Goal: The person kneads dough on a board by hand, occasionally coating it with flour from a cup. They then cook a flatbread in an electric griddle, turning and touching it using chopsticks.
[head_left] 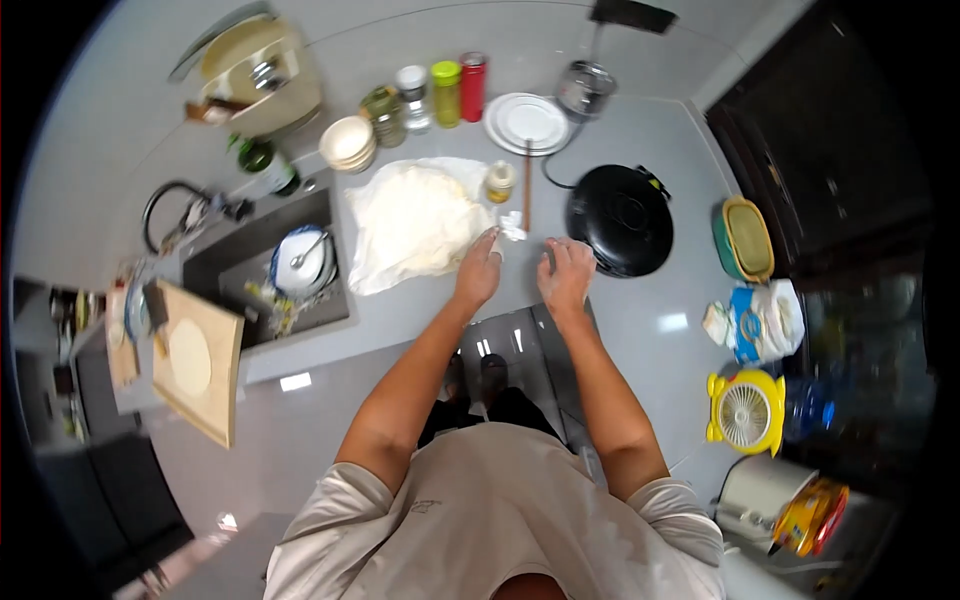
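Note:
My left hand (479, 270) is over the counter beside the white cloth (370, 265), its fingers extended towards a crumpled white scrap (512, 226). A pale, floury mass (420, 215) lies on that cloth. My right hand (567, 272) is at the left edge of the round black pan (620, 220), fingers apart and slightly curled, with nothing seen in it. Between and beyond my hands are a brown stick (527, 190) and a small jar (500, 181) with a yellowish label.
Left: the sink (340, 290) with a bowl (301, 262), and a wooden board (225, 390) bearing a flat dough round (190, 357). Behind: stacked bowls (348, 142), bottles and white plates (528, 122). Right: a green container (747, 238), a white-blue bag (768, 320) and a yellow fan (746, 412).

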A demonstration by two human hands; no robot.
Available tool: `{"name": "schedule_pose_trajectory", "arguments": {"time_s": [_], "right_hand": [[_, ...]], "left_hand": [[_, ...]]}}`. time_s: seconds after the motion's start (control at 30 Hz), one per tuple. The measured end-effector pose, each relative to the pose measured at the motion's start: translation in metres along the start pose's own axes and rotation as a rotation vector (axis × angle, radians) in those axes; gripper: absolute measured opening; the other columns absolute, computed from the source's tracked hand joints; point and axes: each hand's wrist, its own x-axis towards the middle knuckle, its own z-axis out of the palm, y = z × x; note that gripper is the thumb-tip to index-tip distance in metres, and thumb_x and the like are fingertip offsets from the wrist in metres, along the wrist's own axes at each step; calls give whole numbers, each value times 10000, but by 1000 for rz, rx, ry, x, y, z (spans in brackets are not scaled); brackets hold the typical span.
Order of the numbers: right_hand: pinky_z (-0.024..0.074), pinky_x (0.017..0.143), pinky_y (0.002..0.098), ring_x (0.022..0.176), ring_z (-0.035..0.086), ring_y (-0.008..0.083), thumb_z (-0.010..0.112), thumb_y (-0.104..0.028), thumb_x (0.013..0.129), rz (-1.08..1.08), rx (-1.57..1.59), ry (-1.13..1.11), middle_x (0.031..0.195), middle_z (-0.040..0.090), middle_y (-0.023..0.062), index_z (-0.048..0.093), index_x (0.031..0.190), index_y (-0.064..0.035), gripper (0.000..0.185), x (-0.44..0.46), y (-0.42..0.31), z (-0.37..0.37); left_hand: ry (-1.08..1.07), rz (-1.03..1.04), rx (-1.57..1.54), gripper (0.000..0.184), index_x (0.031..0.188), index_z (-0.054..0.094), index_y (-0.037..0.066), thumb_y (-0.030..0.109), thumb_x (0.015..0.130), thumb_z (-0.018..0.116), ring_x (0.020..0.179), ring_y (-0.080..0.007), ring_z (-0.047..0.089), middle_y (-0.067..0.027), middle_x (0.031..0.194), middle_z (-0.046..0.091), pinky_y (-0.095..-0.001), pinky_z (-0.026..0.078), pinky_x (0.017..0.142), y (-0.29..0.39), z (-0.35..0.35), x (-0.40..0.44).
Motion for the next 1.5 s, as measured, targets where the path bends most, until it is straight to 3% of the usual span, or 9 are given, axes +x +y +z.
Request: {"name": "schedule_pose_trajectory", "arguments": {"time_s": [0.23,0.4,0.47,0.77,1.0,1.03,1.13,1.27,1.5], "right_hand": [[464,910,461,1099,598,301,745,-35,791,-239,329,-132,1076,676,43,744,1048,-160,286,-19,-131,54],[473,907,447,1075,600,305,735,-30,800,-477,468,-249,1067,681,46,743,1041,-145,268,-40,-246,75],[478,909,449,1071,606,309,732,-31,807,-572,532,-285,1069,684,54,746,1033,-135,249,-51,-301,84],[509,902,459,1017,642,338,730,-26,804,-826,795,-377,1026,705,94,752,960,-114,181,-171,-585,122],[512,908,467,1006,639,345,726,-28,801,-903,945,-515,1014,711,92,755,973,-113,195,-267,-753,143],[512,912,467,1010,637,345,725,-27,802,-914,946,-536,1020,712,91,757,977,-112,197,-277,-773,151],[517,930,462,1019,638,344,716,-26,822,-927,924,-578,1024,719,97,762,985,-104,186,-301,-828,180],[518,924,468,1009,635,348,714,-17,810,-883,911,-623,1017,714,94,767,1002,-112,220,-323,-908,226],[538,902,457,1009,643,362,688,-5,839,-776,1022,-768,1025,717,109,755,1000,-101,199,-354,-1066,286]], "left_hand": [[299,-83,-20,556,1510,536,-14,69,964,478,1469,-309,488,-215,1552,546,-362,337,1236,-27,-106,-70],[583,-81,58,532,1477,564,-21,76,960,481,1455,-339,500,-223,1530,560,-376,355,1225,-53,-208,-136],[693,-70,83,526,1468,573,-5,98,961,480,1441,-370,502,-227,1525,557,-396,366,1221,-69,-253,-169],[1088,-146,162,509,1456,587,10,54,958,490,1382,-348,573,-199,1492,598,-397,437,1164,-146,-474,-370],[1192,-361,116,539,1466,581,14,42,939,467,1410,-311,551,-178,1520,582,-363,409,1185,-155,-612,-496],[1188,-374,37,548,1501,556,-3,35,960,481,1452,-244,510,-164,1546,571,-317,361,1203,-166,-630,-508],[1213,-383,-6,539,1475,576,17,64,950,461,1425,-311,537,-176,1531,572,-345,394,1190,-202,-679,-532],[1191,-364,6,521,1487,568,22,81,977,480,1453,-302,513,-183,1542,563,-353,363,1221,-246,-750,-559],[1209,-548,10,511,1492,566,11,69,990,498,1452,-279,522,-168,1531,585,-349,377,1204,-277,-905,-607]]}}
